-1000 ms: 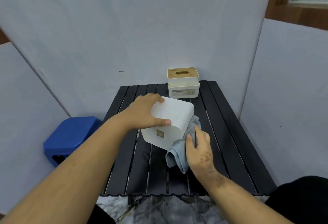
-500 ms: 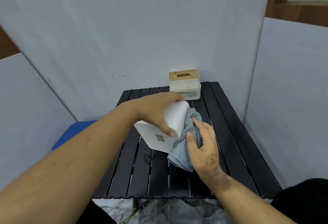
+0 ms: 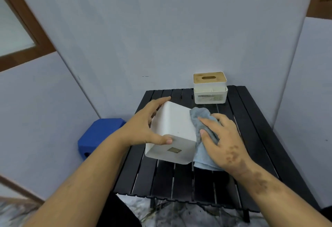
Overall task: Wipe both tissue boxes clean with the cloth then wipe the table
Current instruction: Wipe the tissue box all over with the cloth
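A: Where are you?

B: First box. Your left hand [image 3: 143,129] grips the tilted plain white plastic tissue box [image 3: 172,133] mid-table; your right hand [image 3: 222,140] presses the folded light-blue cloth [image 3: 203,119] against its right side.

A: Next?

B: Probably turn it, then do the far bamboo-lidded white tissue box [image 3: 209,88].

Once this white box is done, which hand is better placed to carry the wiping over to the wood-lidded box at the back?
Probably the right hand: it already holds the cloth, and the wood-lidded box stands far right. The left hand grips the white box.
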The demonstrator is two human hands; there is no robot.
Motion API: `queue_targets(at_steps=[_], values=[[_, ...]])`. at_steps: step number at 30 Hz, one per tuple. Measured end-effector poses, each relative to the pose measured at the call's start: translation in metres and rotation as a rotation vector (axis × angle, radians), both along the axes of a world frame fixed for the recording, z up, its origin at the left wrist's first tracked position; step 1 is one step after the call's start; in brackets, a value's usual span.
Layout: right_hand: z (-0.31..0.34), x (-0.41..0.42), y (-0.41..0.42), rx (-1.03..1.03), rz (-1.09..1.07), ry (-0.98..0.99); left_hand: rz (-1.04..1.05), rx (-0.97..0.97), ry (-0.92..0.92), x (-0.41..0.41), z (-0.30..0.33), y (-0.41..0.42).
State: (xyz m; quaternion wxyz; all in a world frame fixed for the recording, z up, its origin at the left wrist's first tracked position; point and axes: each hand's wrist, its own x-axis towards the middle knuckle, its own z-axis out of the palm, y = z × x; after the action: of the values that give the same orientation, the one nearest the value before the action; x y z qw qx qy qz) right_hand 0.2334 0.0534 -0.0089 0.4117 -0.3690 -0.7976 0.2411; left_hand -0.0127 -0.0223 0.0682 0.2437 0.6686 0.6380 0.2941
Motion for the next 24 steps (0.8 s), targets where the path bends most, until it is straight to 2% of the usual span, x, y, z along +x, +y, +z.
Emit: queue_targets(at_steps=[4,9,11,16,18,21,24], values=[[0.02,-0.024,-0.011,0.098,0.012,-0.083,0.054,0.027,-0.052,-0.007,-0.008,-0.008],[0.052,-0.061,-0.031,0.254,0.2,-0.127,0.071,0.12,-0.099,-0.006,-0.017,-0.011],[0.047,-0.056,-0.024,0.27,0.185,-0.172,0.101,0.122,-0.119,-0.011,-0.022,-0.015],[0.012,-0.024,0.008,-0.047,0.086,0.032,0.164,0.116,-0.126,-0.018,-0.031,-0.024],[0.019,-0.033,0.006,-0.013,0.053,-0.03,0.162,0.128,-0.133,-0.016,-0.033,-0.024],[0.045,-0.067,-0.015,0.173,0.07,-0.167,0.155,0.158,-0.166,-0.01,-0.036,-0.025],[0.053,-0.085,-0.024,0.201,0.134,-0.229,0.153,0.185,-0.186,-0.01,-0.039,-0.028]])
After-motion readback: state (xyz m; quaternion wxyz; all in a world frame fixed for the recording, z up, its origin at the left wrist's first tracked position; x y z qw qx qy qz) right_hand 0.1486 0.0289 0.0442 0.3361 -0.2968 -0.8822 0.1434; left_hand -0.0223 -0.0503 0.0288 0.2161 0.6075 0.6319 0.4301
